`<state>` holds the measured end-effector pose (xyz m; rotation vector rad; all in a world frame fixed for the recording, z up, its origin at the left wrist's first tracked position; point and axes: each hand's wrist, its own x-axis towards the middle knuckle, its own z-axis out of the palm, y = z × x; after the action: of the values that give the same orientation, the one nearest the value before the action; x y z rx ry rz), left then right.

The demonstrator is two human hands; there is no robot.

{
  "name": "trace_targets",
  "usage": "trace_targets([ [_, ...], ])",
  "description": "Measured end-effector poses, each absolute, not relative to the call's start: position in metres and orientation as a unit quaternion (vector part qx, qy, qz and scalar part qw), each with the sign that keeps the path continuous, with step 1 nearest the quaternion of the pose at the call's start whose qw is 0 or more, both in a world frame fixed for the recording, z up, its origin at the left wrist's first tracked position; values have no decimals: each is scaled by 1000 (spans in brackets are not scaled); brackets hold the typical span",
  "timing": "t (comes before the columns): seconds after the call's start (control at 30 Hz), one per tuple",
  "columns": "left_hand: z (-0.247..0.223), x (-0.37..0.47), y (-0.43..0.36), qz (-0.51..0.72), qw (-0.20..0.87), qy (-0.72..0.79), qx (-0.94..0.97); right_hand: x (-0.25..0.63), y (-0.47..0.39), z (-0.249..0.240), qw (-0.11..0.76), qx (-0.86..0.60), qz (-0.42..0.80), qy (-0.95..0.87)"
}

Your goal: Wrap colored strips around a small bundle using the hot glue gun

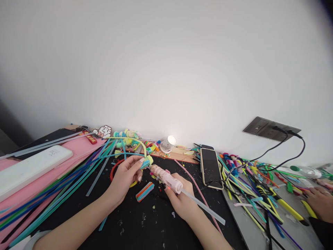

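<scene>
My left hand (125, 180) pinches a small bundle of blue and yellow pipe cleaners (147, 162); a long yellow strand (142, 142) arches up behind it. Wrapped in my right hand (183, 199) is a pale pink hot glue gun (169, 180), its nozzle pointing at the bundle and close to it. Whether the tip touches the bundle, I cannot tell. A translucent glue stick (204, 206) sticks out of the gun's back end. Below my hands, a short striped bundle of orange, blue and white pipe cleaners (145, 191) lies on the black mat (145, 229).
Long pipe cleaners (65, 187) fan across the left, beside a white power bank (33, 170). A paper cup (168, 144) stands by the wall. To the right are a phone (211, 166), cables plugged into a wall socket (272, 128), yellow-handled pliers (286, 206) and another person's hand (321, 203).
</scene>
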<state>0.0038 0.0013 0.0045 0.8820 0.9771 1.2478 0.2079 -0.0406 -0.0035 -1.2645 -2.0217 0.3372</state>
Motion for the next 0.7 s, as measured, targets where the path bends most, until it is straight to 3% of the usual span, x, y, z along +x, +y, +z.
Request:
trace_targets([
  [0.37, 1, 2, 3, 560, 595, 418, 398, 206, -40, 1, 314, -534, 119, -776],
  [0.7, 6, 1, -3, 513, 423, 473, 578, 207, -34, -1, 173, -674, -32, -718],
])
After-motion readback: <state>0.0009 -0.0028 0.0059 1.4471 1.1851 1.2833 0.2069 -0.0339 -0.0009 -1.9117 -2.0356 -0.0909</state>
